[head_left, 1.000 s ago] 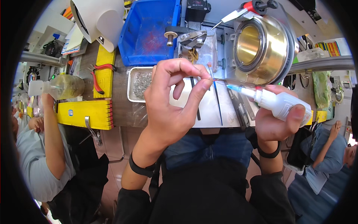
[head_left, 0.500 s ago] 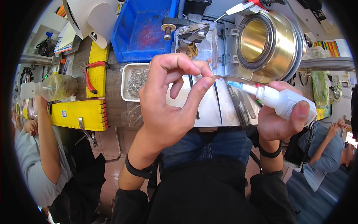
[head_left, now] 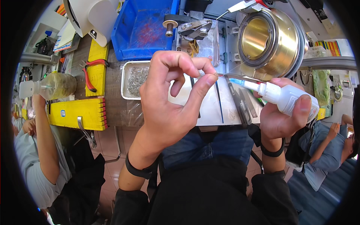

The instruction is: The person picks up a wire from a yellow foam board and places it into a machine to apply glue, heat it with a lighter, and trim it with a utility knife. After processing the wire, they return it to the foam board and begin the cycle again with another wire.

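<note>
White bottle (head_left: 287,99) tilted above the table (head_left: 114,84), nozzle just beside a pinched piece

Nearest the wearer, the table's front edge runs beneath both hands, and a white sheet (head_left: 208,114) shows as a bare strip between them. That strip is slim: flat dark tools (head_left: 240,105) lie along its right side. Leftward, brown tabletop lies open between tray and yellow blocks.

The left hand (head_left: 165,105) arches with thumb and forefinger pinched on one thin reddish piece (head_left: 221,75), its other fingers curled. The right hand (head_left: 275,120) wraps the bottle, thumb along the near side; the blue nozzle (head_left: 236,81) points left and slightly up toward the piece. Whether they touch, I cannot tell.

Beyond come one white tray (head_left: 130,98) of metal bits too many to count; two yellow blocks (head_left: 77,114), one pair of red-handled pliers (head_left: 88,79) across the farther; then one blue bin (head_left: 142,52), one metal fixture (head_left: 195,30) and one brass ring (head_left: 279,43).
</note>
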`<move>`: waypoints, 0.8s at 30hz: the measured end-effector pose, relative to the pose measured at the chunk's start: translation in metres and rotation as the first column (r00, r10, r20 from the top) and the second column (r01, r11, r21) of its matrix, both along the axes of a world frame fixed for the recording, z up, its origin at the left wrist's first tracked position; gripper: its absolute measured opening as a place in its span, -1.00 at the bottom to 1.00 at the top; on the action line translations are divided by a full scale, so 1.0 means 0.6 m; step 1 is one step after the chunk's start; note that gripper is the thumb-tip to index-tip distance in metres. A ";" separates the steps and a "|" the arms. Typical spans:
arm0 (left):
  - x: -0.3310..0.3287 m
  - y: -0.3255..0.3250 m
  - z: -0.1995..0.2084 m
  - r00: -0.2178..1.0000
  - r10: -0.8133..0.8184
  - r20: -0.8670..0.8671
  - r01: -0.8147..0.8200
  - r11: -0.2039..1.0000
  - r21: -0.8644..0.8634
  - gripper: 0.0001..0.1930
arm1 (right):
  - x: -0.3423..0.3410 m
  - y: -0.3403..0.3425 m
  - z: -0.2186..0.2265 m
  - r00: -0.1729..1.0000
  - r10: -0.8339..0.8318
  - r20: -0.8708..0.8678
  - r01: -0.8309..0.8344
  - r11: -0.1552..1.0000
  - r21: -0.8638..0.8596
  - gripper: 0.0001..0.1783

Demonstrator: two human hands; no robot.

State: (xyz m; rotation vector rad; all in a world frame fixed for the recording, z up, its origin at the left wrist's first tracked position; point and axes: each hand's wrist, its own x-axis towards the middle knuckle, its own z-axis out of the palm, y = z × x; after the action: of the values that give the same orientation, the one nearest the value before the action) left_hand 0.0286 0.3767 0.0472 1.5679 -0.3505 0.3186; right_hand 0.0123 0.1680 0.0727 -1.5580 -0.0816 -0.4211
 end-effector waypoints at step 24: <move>-0.001 0.002 0.001 0.999 -0.002 -0.034 0.001 1.000 -0.004 -0.63 | 0.011 -0.001 -0.010 0.991 -0.042 0.128 0.049 0.998 -0.051 -0.38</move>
State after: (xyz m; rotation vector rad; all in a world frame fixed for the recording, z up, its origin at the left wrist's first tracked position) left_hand 0.0277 0.3778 0.0478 1.5672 -0.3241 0.2906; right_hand 0.0188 0.1677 0.0669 -1.5872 -0.1571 -0.5585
